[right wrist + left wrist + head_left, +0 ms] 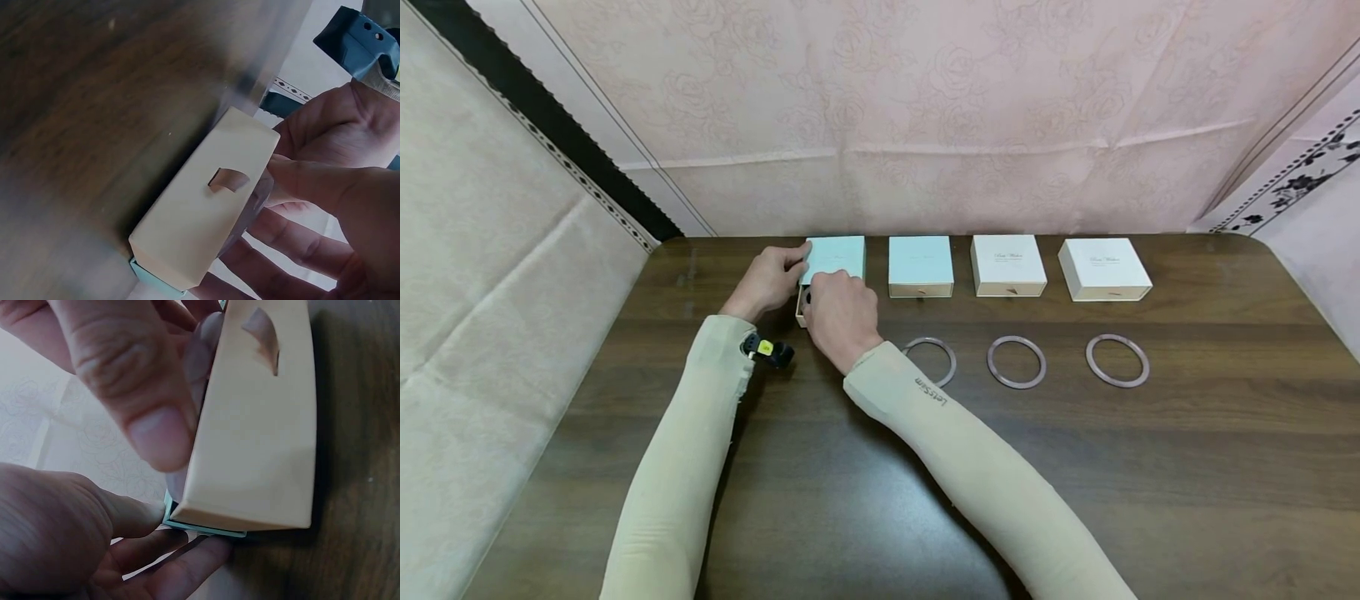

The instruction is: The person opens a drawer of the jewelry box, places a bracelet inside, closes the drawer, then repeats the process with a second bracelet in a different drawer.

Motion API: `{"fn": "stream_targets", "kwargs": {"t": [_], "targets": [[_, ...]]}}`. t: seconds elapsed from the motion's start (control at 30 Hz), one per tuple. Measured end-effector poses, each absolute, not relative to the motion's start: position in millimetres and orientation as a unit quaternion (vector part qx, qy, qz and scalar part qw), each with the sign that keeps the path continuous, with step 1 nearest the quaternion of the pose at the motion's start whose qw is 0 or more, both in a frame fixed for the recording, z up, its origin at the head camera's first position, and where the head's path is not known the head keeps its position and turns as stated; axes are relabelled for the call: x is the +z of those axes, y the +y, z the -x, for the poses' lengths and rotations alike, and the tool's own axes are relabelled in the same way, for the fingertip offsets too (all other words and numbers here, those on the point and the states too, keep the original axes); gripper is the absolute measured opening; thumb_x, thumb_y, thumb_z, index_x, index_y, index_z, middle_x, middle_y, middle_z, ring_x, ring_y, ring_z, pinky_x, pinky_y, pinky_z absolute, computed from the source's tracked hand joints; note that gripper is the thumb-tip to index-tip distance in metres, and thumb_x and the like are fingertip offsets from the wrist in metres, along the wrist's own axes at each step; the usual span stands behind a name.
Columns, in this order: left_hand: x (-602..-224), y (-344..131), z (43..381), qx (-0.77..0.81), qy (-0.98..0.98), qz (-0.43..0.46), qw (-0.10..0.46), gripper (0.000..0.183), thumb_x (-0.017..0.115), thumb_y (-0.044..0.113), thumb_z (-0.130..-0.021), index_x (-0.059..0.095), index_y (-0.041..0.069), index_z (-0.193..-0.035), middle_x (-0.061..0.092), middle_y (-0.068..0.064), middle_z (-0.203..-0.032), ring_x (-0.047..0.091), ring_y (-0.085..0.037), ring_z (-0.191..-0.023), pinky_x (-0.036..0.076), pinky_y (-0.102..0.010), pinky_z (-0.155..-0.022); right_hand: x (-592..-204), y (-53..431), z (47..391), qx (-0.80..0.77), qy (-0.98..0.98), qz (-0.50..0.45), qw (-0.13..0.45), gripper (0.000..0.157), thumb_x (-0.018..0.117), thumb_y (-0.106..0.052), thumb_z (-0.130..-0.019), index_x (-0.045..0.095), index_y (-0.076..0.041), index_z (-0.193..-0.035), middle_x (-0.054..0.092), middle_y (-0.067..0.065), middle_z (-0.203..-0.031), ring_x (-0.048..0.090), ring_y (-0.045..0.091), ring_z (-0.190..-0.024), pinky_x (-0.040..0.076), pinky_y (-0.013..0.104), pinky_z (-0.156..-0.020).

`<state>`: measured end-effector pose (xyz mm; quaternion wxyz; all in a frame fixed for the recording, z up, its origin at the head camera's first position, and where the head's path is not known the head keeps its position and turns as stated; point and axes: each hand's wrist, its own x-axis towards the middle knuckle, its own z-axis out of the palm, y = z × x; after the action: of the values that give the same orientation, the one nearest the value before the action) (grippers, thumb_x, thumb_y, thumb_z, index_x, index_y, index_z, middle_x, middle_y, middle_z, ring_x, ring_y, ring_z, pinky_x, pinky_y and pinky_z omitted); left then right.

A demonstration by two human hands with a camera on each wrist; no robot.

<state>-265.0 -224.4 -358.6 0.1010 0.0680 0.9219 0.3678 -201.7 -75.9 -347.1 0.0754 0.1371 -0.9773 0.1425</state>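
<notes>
A turquoise-lidded drawer box (837,253) stands at the left end of a row at the table's back, its cream drawer (256,437) pulled partly out. My left hand (767,283) grips the box's left side between thumb and fingers. Over the drawer, my right hand (844,319) holds a pale purple bangle (255,205), its thumb and fingers about it at the drawer's top edge. A small ribbon tab (230,180) sticks out of the drawer front. Most of the bangle is hidden by fingers and the drawer wall.
Another turquoise box (921,260) and two white boxes, one in the middle (1009,258) and one at the right (1105,263), continue the row. Before them lie three bangles: left (951,364), middle (1017,386), right (1117,383). A patterned cloth (925,108) hangs behind the wooden table (1225,450).
</notes>
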Motion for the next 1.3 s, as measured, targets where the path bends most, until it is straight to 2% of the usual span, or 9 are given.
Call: {"fn": "stream_targets", "kwargs": {"t": [0.2,0.37,0.47,0.7,1.0,1.07,1.17,1.23,1.3], "targets": [[-359.0,-225.0,265.5,0.370,0.921,-0.070,0.101,0.047,0.043,0.016,-0.111,0.036,0.015,-0.157,0.041,-0.011,-0.162,0.035,-0.010,-0.046,0.039,-0.027,-0.057,-348.7,-77.3,203.8,0.143,-0.977,-0.136,0.084,0.035,0.068,-0.030,-0.098,0.063,-0.018,-0.066,0.061,0.000,-0.061,0.064,0.021,-0.058,0.048,0.032,-0.044],[-358.4,-224.3,265.3,0.369,0.922,-0.071,0.097,0.047,0.043,0.015,-0.110,0.037,0.015,-0.157,0.039,-0.011,-0.163,0.036,-0.009,-0.047,0.041,-0.027,-0.060,-349.0,-78.1,205.4,0.137,-0.978,-0.133,0.090,0.033,0.067,-0.027,-0.098,0.063,-0.019,-0.066,0.063,0.000,-0.063,0.065,0.021,-0.059,0.051,0.033,-0.046],[-358.5,-224.0,265.3,0.366,0.923,-0.071,0.095,0.046,0.044,0.015,-0.110,0.038,0.014,-0.156,0.036,-0.010,-0.164,0.036,-0.009,-0.048,0.042,-0.026,-0.063,-348.8,-78.8,206.5,0.130,-0.979,-0.129,0.090,0.031,0.068,-0.028,-0.097,0.065,-0.019,-0.068,0.065,0.001,-0.066,0.067,0.022,-0.062,0.053,0.034,-0.047],[-359.0,-224.9,265.2,0.368,0.922,-0.070,0.097,0.047,0.043,0.015,-0.111,0.036,0.013,-0.157,0.040,-0.014,-0.162,0.034,-0.010,-0.046,0.040,-0.027,-0.057,-346.6,-81.2,209.6,0.124,-0.982,-0.117,0.080,0.022,0.074,-0.034,-0.094,0.072,-0.018,-0.080,0.072,0.003,-0.077,0.071,0.025,-0.070,0.057,0.038,-0.054],[-357.4,-223.4,263.7,0.366,0.923,-0.066,0.099,0.047,0.043,0.015,-0.111,0.037,0.013,-0.157,0.037,-0.012,-0.163,0.036,-0.010,-0.049,0.043,-0.028,-0.063,-345.0,-82.5,211.0,0.124,-0.984,-0.104,0.069,0.022,0.074,-0.036,-0.094,0.073,-0.019,-0.081,0.069,0.002,-0.071,0.069,0.024,-0.065,0.056,0.037,-0.052],[-356.8,-223.1,263.1,0.366,0.923,-0.063,0.098,0.047,0.043,0.015,-0.110,0.036,0.013,-0.157,0.046,-0.016,-0.157,0.037,-0.010,-0.051,0.043,-0.028,-0.065,-345.1,-82.1,210.7,0.124,-0.985,-0.102,0.069,0.022,0.075,-0.037,-0.094,0.073,-0.019,-0.082,0.070,0.002,-0.072,0.070,0.024,-0.066,0.056,0.037,-0.052],[-356.2,-222.8,263.0,0.365,0.924,-0.062,0.098,0.047,0.043,0.015,-0.110,0.037,0.014,-0.157,0.051,-0.018,-0.151,0.038,-0.010,-0.053,0.043,-0.028,-0.066,-345.6,-81.9,210.0,0.122,-0.985,-0.096,0.071,0.023,0.075,-0.038,-0.093,0.073,-0.018,-0.083,0.071,0.003,-0.075,0.070,0.024,-0.068,0.056,0.038,-0.053],[-355.8,-222.8,262.9,0.364,0.924,-0.061,0.098,0.047,0.043,0.015,-0.110,0.037,0.014,-0.157,0.052,-0.018,-0.151,0.038,-0.010,-0.053,0.043,-0.028,-0.066,-345.7,-82.1,209.3,0.122,-0.985,-0.094,0.072,0.023,0.075,-0.038,-0.093,0.072,-0.018,-0.083,0.072,0.003,-0.077,0.071,0.024,-0.070,0.057,0.039,-0.054],[-355.6,-222.7,263.2,0.363,0.925,-0.062,0.097,0.047,0.043,0.015,-0.110,0.037,0.013,-0.157,0.044,-0.014,-0.159,0.039,-0.010,-0.054,0.043,-0.028,-0.067,-345.7,-82.3,208.7,0.123,-0.985,-0.094,0.073,0.022,0.075,-0.038,-0.093,0.072,-0.018,-0.083,0.073,0.004,-0.079,0.072,0.025,-0.071,0.057,0.039,-0.055]]}}
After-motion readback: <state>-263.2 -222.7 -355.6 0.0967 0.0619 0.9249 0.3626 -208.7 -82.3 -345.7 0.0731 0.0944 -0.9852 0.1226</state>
